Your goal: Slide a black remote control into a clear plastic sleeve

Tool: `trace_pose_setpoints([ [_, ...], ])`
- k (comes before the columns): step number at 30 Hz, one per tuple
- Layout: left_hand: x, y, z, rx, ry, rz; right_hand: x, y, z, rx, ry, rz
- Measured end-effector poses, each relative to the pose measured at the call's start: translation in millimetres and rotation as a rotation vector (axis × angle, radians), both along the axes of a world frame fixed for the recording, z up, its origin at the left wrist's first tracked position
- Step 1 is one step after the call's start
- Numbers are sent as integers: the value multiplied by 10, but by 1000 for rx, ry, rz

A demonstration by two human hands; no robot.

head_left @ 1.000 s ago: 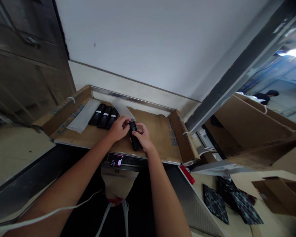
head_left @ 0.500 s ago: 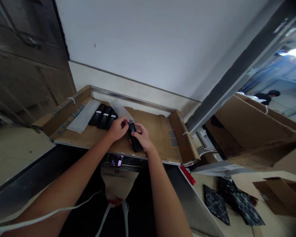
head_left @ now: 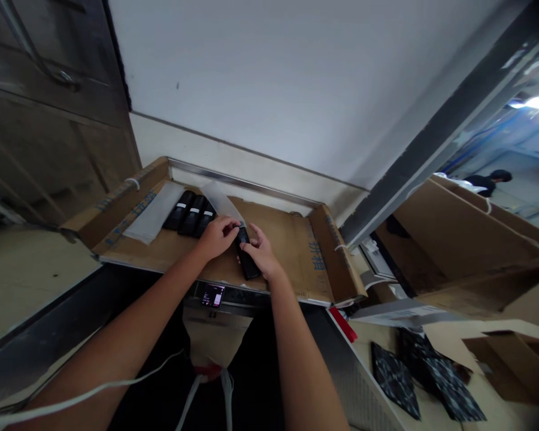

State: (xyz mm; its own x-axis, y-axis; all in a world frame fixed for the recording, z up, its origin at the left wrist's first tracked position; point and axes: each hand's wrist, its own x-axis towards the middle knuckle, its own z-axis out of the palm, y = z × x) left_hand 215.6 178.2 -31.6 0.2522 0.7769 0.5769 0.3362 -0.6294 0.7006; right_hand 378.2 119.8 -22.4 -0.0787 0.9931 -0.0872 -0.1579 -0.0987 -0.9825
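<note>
My right hand (head_left: 261, 254) is closed around a slim black handheld device (head_left: 250, 269), which lies at a slant over the cardboard-lined tray. The fingers of my left hand (head_left: 216, 238) are pinched on the near end of a translucent plastic sleeve (head_left: 223, 201), against the device's upper end. How far the device reaches into the sleeve is hidden by my fingers. Just left of my hands, several black devices (head_left: 190, 214) with small white labels lie side by side. Beyond them are more flat translucent sleeves (head_left: 155, 214).
Raised cardboard walls (head_left: 339, 254) border the tray, with a white wall behind. A small lit screen (head_left: 212, 295) sits at the front edge. On the right are a large cardboard box (head_left: 471, 239) and dark patterned bags (head_left: 440, 380). Farther back, a person (head_left: 487, 181) is visible.
The view has shifted slightly. Both hands keep almost the same hold at the device and the sleeve, with only small finger movements.
</note>
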Motion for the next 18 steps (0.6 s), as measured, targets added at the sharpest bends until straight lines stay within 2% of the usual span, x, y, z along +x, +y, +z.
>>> trace_pose_setpoints([
  [3,-9,-7,5,5,-4,-18,2,-1,6,-2,-25,31],
  [7,-8,-15,6,8,-19,-36,-1,-11,-7,20,-39,-2],
  [18,-4,-51,-20,-78,-35,29,-2,-12,-5,19,-12,-60],
])
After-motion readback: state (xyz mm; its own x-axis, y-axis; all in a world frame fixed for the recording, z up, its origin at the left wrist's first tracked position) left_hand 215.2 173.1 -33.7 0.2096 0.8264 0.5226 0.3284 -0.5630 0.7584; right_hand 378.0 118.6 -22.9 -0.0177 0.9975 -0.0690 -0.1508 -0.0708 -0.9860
